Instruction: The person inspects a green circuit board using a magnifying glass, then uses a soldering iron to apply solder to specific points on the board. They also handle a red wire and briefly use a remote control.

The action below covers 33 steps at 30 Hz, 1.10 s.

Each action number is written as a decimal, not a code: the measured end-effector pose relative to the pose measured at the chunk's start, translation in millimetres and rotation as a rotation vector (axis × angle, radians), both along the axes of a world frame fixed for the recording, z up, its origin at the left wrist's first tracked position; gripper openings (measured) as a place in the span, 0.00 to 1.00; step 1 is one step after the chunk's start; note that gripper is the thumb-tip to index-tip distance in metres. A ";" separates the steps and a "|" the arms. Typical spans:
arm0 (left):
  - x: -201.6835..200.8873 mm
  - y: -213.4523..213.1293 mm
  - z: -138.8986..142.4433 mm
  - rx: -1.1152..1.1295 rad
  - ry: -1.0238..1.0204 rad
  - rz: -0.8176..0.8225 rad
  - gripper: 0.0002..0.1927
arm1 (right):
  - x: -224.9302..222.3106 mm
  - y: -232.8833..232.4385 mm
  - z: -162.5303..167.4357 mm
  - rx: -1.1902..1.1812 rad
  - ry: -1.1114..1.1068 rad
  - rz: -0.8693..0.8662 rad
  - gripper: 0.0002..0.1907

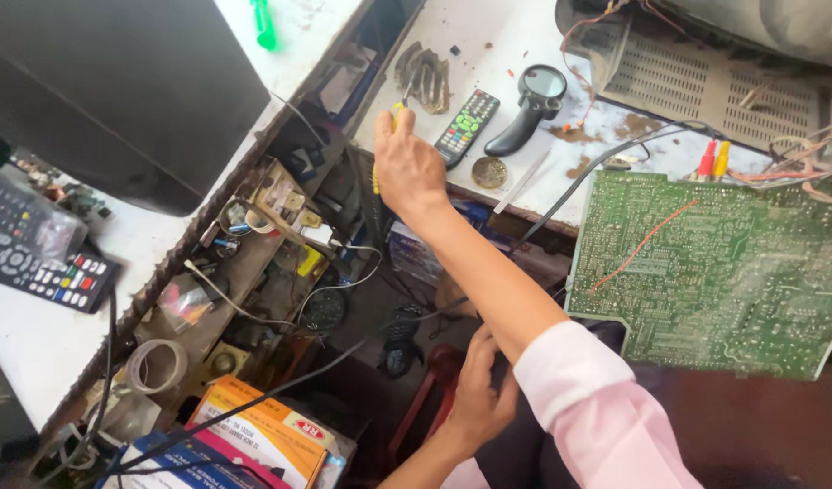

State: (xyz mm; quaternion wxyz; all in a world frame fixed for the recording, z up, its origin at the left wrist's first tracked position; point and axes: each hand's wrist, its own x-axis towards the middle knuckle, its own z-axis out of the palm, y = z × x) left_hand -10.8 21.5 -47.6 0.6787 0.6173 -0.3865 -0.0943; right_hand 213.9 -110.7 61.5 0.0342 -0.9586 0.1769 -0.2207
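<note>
My right hand point(407, 167) reaches forward to the edge of the white bench point(516, 41), its pink sleeve point(597, 407) trailing back toward me. It is closed round a thin yellow-handled tool point(396, 110) whose dark tip points at a brown, burnt-looking piece point(425, 77) on the bench. A small black remote control point(468, 127) lies just right of this hand. My left hand point(481, 391) sits low by my lap under the right forearm, fingers curled against something dark; what it grips is unclear. A large green circuit board point(706, 272) lies at my right.
A black handled magnifier point(529, 109), a round tin point(489, 172) and red and yellow plugs point(713, 158) lie on the bench. Left: a dark screen point(117, 91), a wrapped remote point(36, 254), a cluttered parts tray point(271, 235), a tape roll point(158, 362), orange boxes point(262, 426). Cables cross the gap.
</note>
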 end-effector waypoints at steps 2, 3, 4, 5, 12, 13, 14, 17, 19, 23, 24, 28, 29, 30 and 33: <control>-2.0 5.7 -7.0 0.004 -0.005 0.007 0.17 | 8.3 -1.7 -0.8 0.006 0.050 -0.066 0.22; -2.8 6.8 -9.9 0.006 -0.020 0.019 0.17 | 10.5 -3.6 -1.8 0.025 0.067 -0.086 0.22; -2.1 7.4 -12.5 0.006 -0.037 0.030 0.18 | 13.3 -5.4 -2.7 0.043 0.082 -0.107 0.21; -1.7 7.4 -14.8 0.015 -0.031 0.022 0.17 | 13.4 -6.4 -1.9 0.059 0.096 -0.129 0.20; -5.3 18.1 -28.7 0.100 0.047 -0.076 0.13 | -10.3 -22.4 9.0 0.106 -0.126 -0.157 0.17; -9.0 22.0 -30.9 0.125 0.072 -0.098 0.12 | -10.8 -30.4 12.7 0.091 -0.151 -0.216 0.17; -14.2 26.4 -33.0 0.145 0.068 -0.100 0.12 | -15.3 -37.3 15.0 0.073 -0.174 -0.279 0.18; -25.3 34.0 -40.5 0.205 0.079 -0.176 0.13 | -20.1 -42.7 25.0 -0.062 0.007 -0.400 0.35; -31.1 34.7 -44.7 0.275 0.141 -0.286 0.13 | -20.7 -39.0 38.2 0.144 0.060 -0.435 0.28; -34.4 28.2 -50.2 0.308 -0.111 -0.246 0.15 | -36.7 -27.6 69.7 0.380 -0.031 -0.423 0.34; -32.3 23.2 -51.4 0.211 -0.184 -0.203 0.15 | -41.9 -25.0 79.1 0.449 -0.055 -0.404 0.36; -25.9 2.1 -50.3 0.041 -0.463 -0.012 0.12 | -81.4 -15.2 93.7 0.626 -0.368 -0.313 0.36; -25.2 -2.4 -51.0 0.032 -0.513 0.021 0.12 | -95.6 -12.4 92.4 0.611 -0.583 -0.227 0.35; -25.9 -5.7 -52.5 0.015 -0.566 0.056 0.12 | -111.9 -10.2 89.4 0.963 -0.679 -0.096 0.34; -31.3 -13.0 -50.5 -0.016 -0.711 0.140 0.10 | -193.0 1.9 64.8 1.818 -0.771 0.231 0.33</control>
